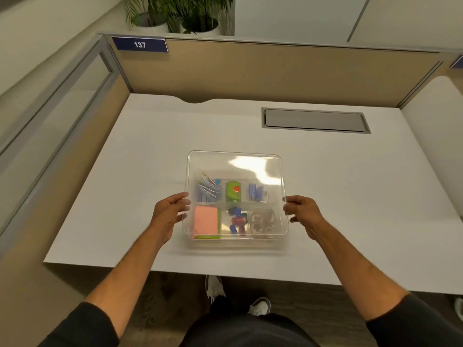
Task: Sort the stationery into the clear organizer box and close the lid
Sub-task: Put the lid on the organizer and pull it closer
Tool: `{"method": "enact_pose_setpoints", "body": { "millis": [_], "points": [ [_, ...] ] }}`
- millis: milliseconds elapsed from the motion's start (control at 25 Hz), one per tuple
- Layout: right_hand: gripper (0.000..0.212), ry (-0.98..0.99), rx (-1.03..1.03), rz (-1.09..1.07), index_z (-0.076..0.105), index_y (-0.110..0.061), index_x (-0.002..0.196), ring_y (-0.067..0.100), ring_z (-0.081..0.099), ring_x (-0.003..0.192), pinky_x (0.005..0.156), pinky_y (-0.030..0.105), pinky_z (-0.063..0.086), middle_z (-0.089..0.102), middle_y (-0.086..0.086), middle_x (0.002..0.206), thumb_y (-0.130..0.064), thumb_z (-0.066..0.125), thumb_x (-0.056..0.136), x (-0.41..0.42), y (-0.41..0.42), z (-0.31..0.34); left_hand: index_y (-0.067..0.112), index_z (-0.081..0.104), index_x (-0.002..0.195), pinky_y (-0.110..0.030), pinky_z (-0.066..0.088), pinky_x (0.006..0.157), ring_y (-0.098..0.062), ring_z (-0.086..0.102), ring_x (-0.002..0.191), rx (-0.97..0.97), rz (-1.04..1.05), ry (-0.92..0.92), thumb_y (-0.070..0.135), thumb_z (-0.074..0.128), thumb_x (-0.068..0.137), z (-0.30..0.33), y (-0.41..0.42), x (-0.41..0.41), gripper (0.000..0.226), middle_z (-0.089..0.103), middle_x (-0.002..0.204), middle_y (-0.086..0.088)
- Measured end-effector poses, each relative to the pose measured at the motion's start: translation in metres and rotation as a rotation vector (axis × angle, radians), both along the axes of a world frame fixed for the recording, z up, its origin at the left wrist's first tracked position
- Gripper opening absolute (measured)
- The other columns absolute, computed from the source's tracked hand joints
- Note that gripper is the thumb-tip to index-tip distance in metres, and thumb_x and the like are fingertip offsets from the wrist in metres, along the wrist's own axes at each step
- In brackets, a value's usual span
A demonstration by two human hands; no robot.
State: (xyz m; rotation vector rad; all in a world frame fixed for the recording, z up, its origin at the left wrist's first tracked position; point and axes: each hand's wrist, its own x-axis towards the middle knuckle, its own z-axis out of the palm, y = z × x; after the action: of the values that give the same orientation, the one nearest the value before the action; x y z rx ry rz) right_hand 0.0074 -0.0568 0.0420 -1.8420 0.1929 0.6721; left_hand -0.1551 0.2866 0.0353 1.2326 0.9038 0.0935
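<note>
Lid (pixel 235 166) held over organizer box (pixel 280 236) btwn hands: left hand (pixel 170 211) & right hand (pixel 300 211) pinch its edges.

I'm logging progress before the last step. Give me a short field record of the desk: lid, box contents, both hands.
lid: clear lid held over the organizer box, tilted, not seated
left hand: left hand grips the lid's left edge
right hand: right hand pinches the lid's right edge
near row: pink sticky notes left, binder clips middle, tape rolls right
far row: pens left, green item middle, small blue items right
loose on desk: nothing visible
</note>
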Motion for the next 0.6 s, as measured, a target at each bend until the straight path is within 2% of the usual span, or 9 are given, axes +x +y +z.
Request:
{"method": "enact_pose_setpoints", "body": {
  "millis": [120, 240, 360, 600],
  "points": [
    [0.007, -0.06, -0.049, -0.02, 0.073, -0.01, 0.088, 0.016, 0.06, 0.068, 0.059, 0.031, 0.047, 0.071, 0.006, 0.081, -0.012, 0.068, 0.083, -0.005, 0.002, -0.001, 0.013, 0.073, 0.106, -0.031, 0.053, 0.068, -0.019, 0.064, 0.079, 0.079, 0.006, 0.035, 0.005, 0.069, 0.086, -0.001, -0.002, -0.005, 0.023, 0.073, 0.094, -0.008],
    [0.008, -0.097, -0.121, -0.012, 0.074, -0.011, 0.081, 0.015, 0.06, 0.064, 0.055, 0.028, 0.047, 0.072, 0.005, 0.078, -0.014, 0.067, 0.082, -0.006, 0.004, -0.006, 0.016, 0.074, 0.107, -0.031, 0.053, 0.069, -0.019, 0.064, 0.078, 0.209, -0.003, 0.075, 0.009, 0.066, 0.09, -0.007, -0.006, -0.005, 0.02, 0.073, 0.098, -0.003],
    [0.008, -0.134, -0.196, 0.0, 0.074, -0.012, 0.077, 0.016, 0.061, 0.066, 0.058, 0.027, 0.047, 0.072, 0.005, 0.076, -0.013, 0.068, 0.082, -0.007, 0.006, -0.014, 0.014, 0.072, 0.114, -0.033, 0.055, 0.076, -0.018, 0.065, 0.082, 0.363, -0.061, 0.141, 0.012, 0.064, 0.092, -0.017, -0.008, -0.004, 0.024, 0.072, 0.103, 0.001],
    [0.008, -0.154, -0.317, 0.045, 0.073, -0.012, 0.075, 0.023, 0.067, 0.069, 0.07, 0.041, 0.058, 0.072, 0.005, 0.077, -0.009, 0.068, 0.081, -0.002, 0.008, -0.035, 0.009, 0.069, 0.119, -0.039, 0.052, 0.096, -0.027, 0.067, 0.103, 0.509, -0.157, 0.204, 0.01, 0.064, 0.092, -0.036, -0.009, 0.004, 0.027, 0.069, 0.118, -0.006]
  ]
}}
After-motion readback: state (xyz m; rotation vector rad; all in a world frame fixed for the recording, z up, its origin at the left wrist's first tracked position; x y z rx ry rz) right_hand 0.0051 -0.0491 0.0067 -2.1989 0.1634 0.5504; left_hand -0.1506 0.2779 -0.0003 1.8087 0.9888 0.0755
